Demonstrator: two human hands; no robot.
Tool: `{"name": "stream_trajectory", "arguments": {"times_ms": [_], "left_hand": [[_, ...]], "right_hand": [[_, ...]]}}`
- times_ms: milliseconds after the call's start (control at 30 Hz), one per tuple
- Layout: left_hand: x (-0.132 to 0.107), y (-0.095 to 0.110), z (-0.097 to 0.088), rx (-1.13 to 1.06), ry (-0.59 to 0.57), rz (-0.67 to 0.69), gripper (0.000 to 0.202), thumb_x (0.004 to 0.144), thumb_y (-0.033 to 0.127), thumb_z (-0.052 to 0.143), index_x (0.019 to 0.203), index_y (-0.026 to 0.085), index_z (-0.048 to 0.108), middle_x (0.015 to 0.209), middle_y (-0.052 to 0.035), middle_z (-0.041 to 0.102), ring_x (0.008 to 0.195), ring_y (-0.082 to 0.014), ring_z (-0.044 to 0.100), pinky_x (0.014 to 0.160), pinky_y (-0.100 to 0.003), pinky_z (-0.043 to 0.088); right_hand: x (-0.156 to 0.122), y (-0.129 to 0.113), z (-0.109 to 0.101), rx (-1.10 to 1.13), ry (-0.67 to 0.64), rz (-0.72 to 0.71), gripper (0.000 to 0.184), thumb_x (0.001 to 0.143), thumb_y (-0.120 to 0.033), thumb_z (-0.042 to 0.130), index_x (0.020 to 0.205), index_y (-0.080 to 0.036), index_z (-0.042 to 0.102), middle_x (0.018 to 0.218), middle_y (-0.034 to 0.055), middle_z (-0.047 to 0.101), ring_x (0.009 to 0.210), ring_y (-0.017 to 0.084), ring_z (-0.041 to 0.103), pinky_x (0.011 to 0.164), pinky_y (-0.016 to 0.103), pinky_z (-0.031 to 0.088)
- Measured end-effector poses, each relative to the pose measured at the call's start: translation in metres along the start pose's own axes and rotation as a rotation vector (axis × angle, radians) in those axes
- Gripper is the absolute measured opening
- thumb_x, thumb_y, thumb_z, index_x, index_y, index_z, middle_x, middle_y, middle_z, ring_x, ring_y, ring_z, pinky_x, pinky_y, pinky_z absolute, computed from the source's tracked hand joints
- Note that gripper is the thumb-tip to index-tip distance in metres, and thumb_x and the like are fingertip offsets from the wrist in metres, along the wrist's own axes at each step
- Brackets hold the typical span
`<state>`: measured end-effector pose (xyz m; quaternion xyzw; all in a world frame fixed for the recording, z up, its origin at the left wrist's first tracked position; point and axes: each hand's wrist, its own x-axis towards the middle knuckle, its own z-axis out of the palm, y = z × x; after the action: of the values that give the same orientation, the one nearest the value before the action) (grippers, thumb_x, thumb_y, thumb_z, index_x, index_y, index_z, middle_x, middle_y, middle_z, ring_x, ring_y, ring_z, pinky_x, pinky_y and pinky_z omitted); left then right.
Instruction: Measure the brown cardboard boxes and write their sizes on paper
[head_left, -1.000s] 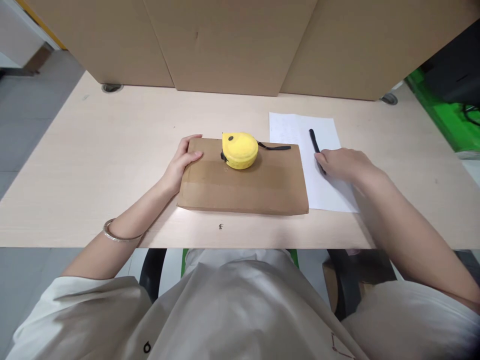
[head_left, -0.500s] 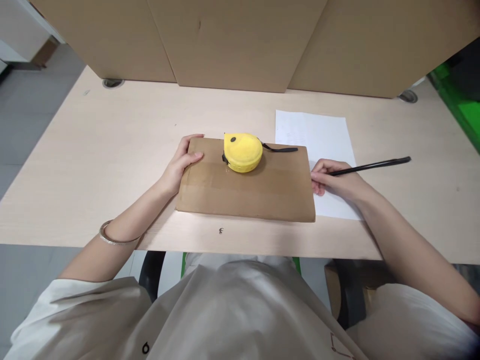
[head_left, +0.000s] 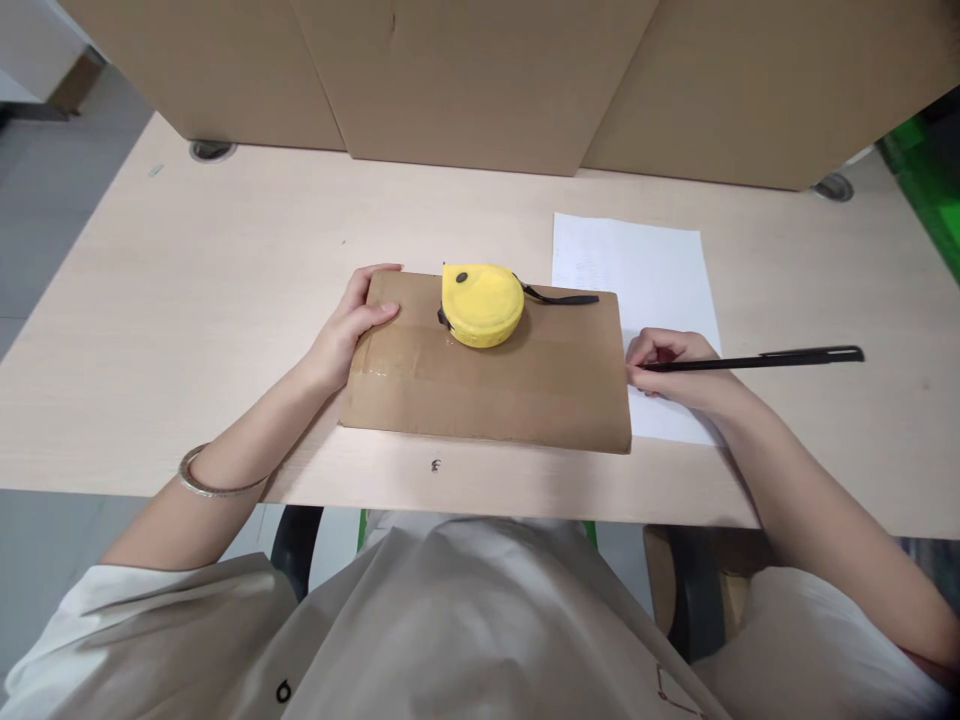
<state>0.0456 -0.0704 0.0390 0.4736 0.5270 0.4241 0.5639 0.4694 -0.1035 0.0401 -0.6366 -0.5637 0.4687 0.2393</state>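
A flat brown cardboard box point(head_left: 495, 400) is in front of me, tilted with its near side toward me. My left hand point(head_left: 352, 325) is closed on its left end, thumb on top and fingers along the far edge. On top of the box lies a yellow tape measure point(head_left: 484, 305) with a black wrist strap point(head_left: 561, 297) stretched to the right. My right hand point(head_left: 671, 365) grips a long black pen point(head_left: 795, 358) close to the box's right end. The pen's barrel points right; its tip is hidden by the fingers.
White paper point(head_left: 634, 255) with faint print lies on the desk point(head_left: 247, 250), partly under the box and my right hand. Tall cardboard panels point(head_left: 465, 80) stand along the desk's far edge. Round cable holes point(head_left: 213, 151) sit near the back corners.
My right hand has turned the pen, so its far end now sits lower and further right. My left hand still holds the box; the view has shifted slightly.
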Motion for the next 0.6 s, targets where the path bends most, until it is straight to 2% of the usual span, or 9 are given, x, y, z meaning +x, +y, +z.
{"name": "stream_trajectory", "arguments": {"times_ms": [100,267,500,600], "left_hand": [[-0.0005,0.0013,0.001,0.003,0.013,-0.006,0.063,0.077,0.046,0.088,0.134,0.031,0.068,0.132,-0.0066,0.075,0.109,-0.0283,0.074,0.078,-0.031,0.064],[-0.0004,0.0017,0.0016,0.003,0.018,-0.003,0.064,0.075,0.046,0.088,0.133,0.03,0.068,0.129,-0.0069,0.075,0.107,-0.0285,0.074,0.077,-0.032,0.064],[-0.0011,0.0011,0.0005,0.023,0.004,-0.003,0.062,0.079,0.045,0.085,0.136,0.031,0.065,0.132,-0.0076,0.074,0.11,-0.0295,0.074,0.08,-0.034,0.063],[-0.0008,0.0005,0.0,0.026,-0.004,0.001,0.062,0.08,0.046,0.085,0.137,0.032,0.065,0.132,-0.0073,0.074,0.109,-0.0291,0.074,0.079,-0.033,0.063]], "right_hand": [[-0.0003,0.0017,-0.0005,0.003,0.005,-0.008,0.03,0.066,-0.033,0.086,0.063,-0.019,0.06,0.066,0.003,0.058,0.062,0.011,0.045,0.06,0.026,0.031],[0.0018,0.0079,-0.0012,-0.012,0.036,-0.051,0.031,0.066,-0.032,0.086,0.062,-0.018,0.058,0.068,0.0022,0.053,0.068,0.012,0.04,0.064,0.028,0.028],[-0.0001,0.0055,-0.0003,0.06,0.019,-0.063,0.034,0.068,-0.032,0.091,0.063,-0.021,0.059,0.063,0.0031,0.056,0.056,0.011,0.043,0.058,0.031,0.029],[-0.0017,0.0016,0.0013,0.05,-0.012,-0.047,0.032,0.066,-0.034,0.091,0.062,-0.019,0.063,0.064,0.0041,0.057,0.06,0.011,0.044,0.06,0.03,0.03]]}}
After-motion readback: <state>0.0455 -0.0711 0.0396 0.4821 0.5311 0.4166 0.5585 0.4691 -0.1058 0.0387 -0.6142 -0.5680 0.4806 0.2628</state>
